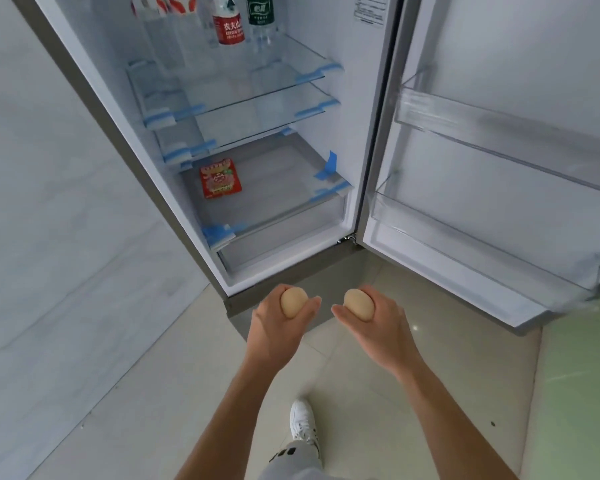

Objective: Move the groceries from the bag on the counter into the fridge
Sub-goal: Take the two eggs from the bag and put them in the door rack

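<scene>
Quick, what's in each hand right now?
Left hand: holds the left egg.
Right hand: holds the right egg.

Bright, cool, even light; fridge (354, 116) interior glows white. Small glare spot on floor tiles (415, 328). Wide-angle bending at edges; door shelves (499, 140) at right smeared, overall slightly soft.

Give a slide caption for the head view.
Left hand holds one egg, right hand another, before the open fridge.
</scene>
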A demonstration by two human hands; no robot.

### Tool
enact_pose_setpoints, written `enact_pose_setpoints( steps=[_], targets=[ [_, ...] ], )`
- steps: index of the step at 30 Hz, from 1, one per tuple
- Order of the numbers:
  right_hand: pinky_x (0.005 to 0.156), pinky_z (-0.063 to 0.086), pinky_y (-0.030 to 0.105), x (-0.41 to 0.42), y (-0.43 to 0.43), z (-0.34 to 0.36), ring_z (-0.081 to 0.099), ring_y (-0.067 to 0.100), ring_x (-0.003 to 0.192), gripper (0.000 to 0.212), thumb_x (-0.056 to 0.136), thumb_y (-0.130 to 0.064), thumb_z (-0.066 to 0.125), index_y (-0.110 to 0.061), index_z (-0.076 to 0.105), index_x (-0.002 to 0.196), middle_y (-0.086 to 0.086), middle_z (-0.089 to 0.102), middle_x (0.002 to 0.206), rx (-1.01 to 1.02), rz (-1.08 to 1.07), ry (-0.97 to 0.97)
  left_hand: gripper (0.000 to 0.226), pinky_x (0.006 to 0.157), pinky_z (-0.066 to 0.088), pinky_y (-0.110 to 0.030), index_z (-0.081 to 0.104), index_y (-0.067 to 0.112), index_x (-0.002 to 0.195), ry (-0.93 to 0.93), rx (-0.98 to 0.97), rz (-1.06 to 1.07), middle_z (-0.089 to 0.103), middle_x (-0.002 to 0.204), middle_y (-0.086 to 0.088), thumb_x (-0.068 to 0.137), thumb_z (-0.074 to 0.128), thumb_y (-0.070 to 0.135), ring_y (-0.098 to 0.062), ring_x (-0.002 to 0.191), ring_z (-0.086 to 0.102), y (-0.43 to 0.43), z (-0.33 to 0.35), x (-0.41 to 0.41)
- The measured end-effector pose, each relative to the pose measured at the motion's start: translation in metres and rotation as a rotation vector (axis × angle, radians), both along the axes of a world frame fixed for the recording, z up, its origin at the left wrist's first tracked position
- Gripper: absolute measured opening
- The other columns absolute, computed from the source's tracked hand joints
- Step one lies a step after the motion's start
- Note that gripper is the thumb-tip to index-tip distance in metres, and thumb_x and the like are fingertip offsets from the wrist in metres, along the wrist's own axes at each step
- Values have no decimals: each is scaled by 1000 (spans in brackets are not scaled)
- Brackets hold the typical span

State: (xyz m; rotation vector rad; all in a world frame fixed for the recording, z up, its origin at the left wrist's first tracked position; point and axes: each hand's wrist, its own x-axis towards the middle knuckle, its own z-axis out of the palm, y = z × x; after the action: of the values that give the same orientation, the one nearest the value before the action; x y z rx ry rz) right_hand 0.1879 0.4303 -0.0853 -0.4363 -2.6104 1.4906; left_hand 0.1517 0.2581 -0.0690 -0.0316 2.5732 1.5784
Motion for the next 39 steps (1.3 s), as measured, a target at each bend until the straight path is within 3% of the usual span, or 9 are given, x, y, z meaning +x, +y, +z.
enact_pose_setpoints(
  steps=[9, 14, 20, 24, 28, 34, 39],
  targets=[
    [51, 42, 16, -109, -6, 5, 55, 11, 57, 27, 82, -39, 78, -23, 57, 76, -4, 59, 62, -10, -29, -27, 24, 50, 45, -13, 58, 28, 82, 13, -7, -27, 60, 72, 7, 81, 72, 47, -4, 61, 56, -2, 0, -117],
    [57, 43, 20, -135, 2, 5, 56, 15, 64, 27, 81, -39, 78, -21, 58, 79, 0, 62, 68, -23, -33, -24, 24, 52, 49, -18, 57, 28, 84, -6, -11, -38, 61, 74, 6, 82, 71, 48, -10, 65, 59, 8, -2, -144],
    [57, 40, 20, -165, 24, 11, 53, 8, 60, 27, 81, -39, 78, -26, 55, 76, -14, 58, 66, -45, 3, 3, 22, 49, 44, -13, 58, 24, 82, 26, 14, -12, 58, 68, 8, 83, 74, 40, 2, 56, 53, 34, 12, -167],
    [60, 46, 23, -183, 48, 29, 59, 10, 67, 27, 80, -46, 76, -26, 57, 81, -9, 63, 71, -16, -18, 56, 22, 54, 46, -14, 58, 26, 83, 82, 23, -49, 60, 72, 6, 81, 75, 40, 0, 60, 54, 59, 24, -181],
    [59, 46, 19, -180, 78, 49, 59, 10, 68, 26, 81, -45, 76, -27, 57, 82, -7, 62, 73, 15, -92, 121, 24, 56, 48, -21, 59, 25, 81, 135, 46, -118, 58, 69, 7, 80, 75, 43, -10, 62, 55, 92, 32, -193],
    [54, 40, 9, -150, 119, 101, 55, 4, 62, 27, 79, -37, 80, -26, 54, 78, -10, 58, 65, 38, -231, 248, 22, 53, 46, -16, 61, 19, 82, 200, 139, -314, 61, 72, 1, 81, 76, 35, -5, 59, 55, 151, 68, -190],
    [55, 40, 11, -129, 147, 150, 55, 9, 64, 25, 78, -37, 78, -25, 57, 80, -11, 61, 74, 94, -348, 339, 29, 58, 51, -21, 62, 21, 82, 292, 229, -428, 65, 72, 1, 76, 70, 48, -16, 65, 60, 194, 119, -193]
  ],
)
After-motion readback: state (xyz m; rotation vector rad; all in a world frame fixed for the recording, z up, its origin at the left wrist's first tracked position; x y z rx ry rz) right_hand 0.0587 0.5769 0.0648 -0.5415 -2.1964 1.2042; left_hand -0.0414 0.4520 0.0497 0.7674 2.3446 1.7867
